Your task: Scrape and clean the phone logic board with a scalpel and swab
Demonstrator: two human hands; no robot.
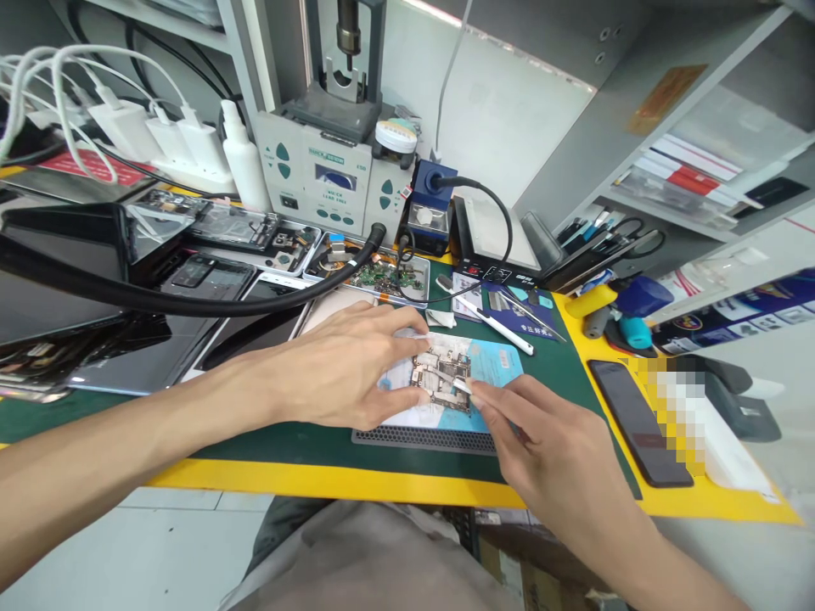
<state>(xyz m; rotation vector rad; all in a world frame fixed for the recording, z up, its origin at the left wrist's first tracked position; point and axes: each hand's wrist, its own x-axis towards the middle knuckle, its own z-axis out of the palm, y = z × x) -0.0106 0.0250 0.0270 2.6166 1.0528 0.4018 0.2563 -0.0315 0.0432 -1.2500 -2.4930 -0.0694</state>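
Centrally, circuit board [438, 378] between both hands, left hand [347, 369] pinching swab [413, 334], right hand [548, 450] clamping tweezers [459, 384]

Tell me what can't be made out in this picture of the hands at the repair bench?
Head view only:
- Circuit board: its left edge is covered by the left hand; component markings too small to read.
- Tool in the right hand: only a thin tip shows; the hand hides the rest.
- Object beside the black phone: pixelated, unidentifiable.
- Rework station: panel lettering too small.
- Black hose: runs off the left edge.
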